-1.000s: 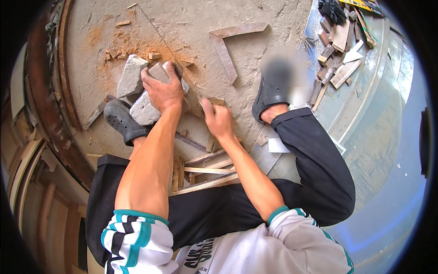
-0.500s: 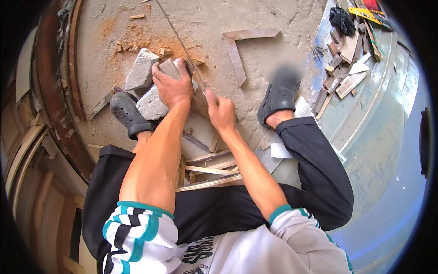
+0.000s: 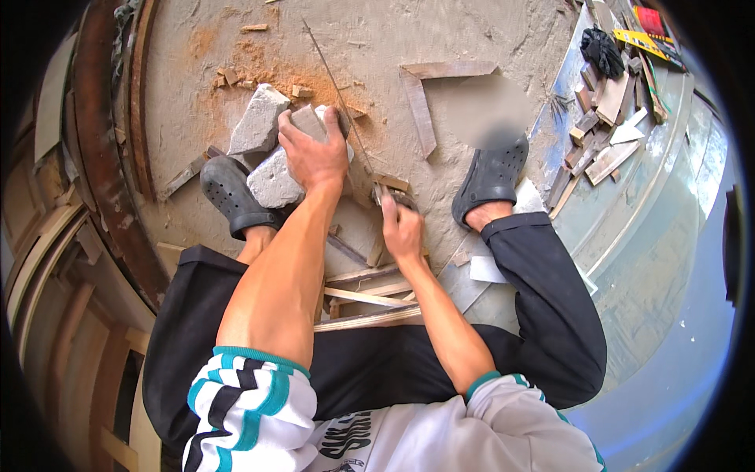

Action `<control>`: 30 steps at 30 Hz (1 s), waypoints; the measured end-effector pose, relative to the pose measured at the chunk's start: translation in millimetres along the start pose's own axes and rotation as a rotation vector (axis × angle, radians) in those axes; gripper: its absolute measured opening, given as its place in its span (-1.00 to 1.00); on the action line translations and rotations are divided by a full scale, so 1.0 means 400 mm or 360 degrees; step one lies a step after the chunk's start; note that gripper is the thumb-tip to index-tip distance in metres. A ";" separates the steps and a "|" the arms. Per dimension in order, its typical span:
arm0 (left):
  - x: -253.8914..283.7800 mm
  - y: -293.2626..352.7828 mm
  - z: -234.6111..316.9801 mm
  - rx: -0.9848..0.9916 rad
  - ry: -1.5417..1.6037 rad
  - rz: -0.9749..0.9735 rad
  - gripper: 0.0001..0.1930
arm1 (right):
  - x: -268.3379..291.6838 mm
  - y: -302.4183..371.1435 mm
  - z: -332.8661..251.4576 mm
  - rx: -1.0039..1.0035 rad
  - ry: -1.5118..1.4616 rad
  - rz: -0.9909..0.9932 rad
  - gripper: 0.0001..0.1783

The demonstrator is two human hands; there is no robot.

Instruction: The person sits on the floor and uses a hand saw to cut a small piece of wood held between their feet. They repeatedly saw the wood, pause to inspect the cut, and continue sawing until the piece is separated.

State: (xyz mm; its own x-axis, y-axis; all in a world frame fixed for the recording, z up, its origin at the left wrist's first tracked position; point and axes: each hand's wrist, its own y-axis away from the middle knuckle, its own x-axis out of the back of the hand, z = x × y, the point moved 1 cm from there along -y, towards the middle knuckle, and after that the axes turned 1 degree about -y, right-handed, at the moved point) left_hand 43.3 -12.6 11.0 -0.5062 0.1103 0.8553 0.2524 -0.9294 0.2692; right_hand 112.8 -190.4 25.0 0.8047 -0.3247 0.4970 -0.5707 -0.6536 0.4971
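Observation:
My left hand (image 3: pixel 318 160) is closed over a greyish wood piece (image 3: pixel 307 123), thumb and fingers on either side. It presses the piece down on a rough pale block (image 3: pixel 274 181). A second pale block (image 3: pixel 258 119) leans beside it on the left. My right hand (image 3: pixel 403 230) is wrapped round the handle of a handsaw. The thin saw blade (image 3: pixel 334 88) slants up and to the left, passing just right of my left thumb, by the wood's edge. My hand hides most of the handle, and the angle conceals how deep any cut is.
Orange sawdust (image 3: pixel 250 59) and wood scraps lie beyond the blocks. An L-shaped wood joint (image 3: pixel 421 106) rests on the floor. Offcuts (image 3: pixel 605 118) are heaped at right beside a black bag (image 3: pixel 602 53). Wood strips (image 3: pixel 370 315) lie between my legs, near my clogs (image 3: pixel 236 193).
My right hand has pulled back toward me, drawing the saw with it, so its tip sits lower. The left hand keeps its hold on the wood. The whole view has shifted slightly.

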 end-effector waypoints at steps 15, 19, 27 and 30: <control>-0.006 -0.004 0.011 0.0098 -0.0097 -0.0009 -0.14 | -0.024 -0.099 -0.058 0.0149 0.0130 -0.0012 -0.26; -0.008 0.000 0.000 0.0022 -0.0129 0.0017 -0.14 | 0.005 0.004 0.010 0.0025 -0.0154 0.0071 -0.21; -0.015 0.002 0.010 0.0094 -0.0167 0.0001 -0.13 | 0.002 0.001 0.047 0.0128 -0.0256 0.0141 -0.20; -0.017 -0.002 0.007 0.0079 -0.0184 -0.0001 -0.14 | 0.009 -0.024 0.054 0.0021 -0.0056 -0.0071 -0.26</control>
State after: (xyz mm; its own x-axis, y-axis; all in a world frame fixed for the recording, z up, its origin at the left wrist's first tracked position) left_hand 48.9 -11.7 6.1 -0.4087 0.1537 0.8996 0.2940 -0.9110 0.2892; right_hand 124.8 -199.8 6.6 0.8347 -0.3185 0.4493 -0.5321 -0.6767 0.5088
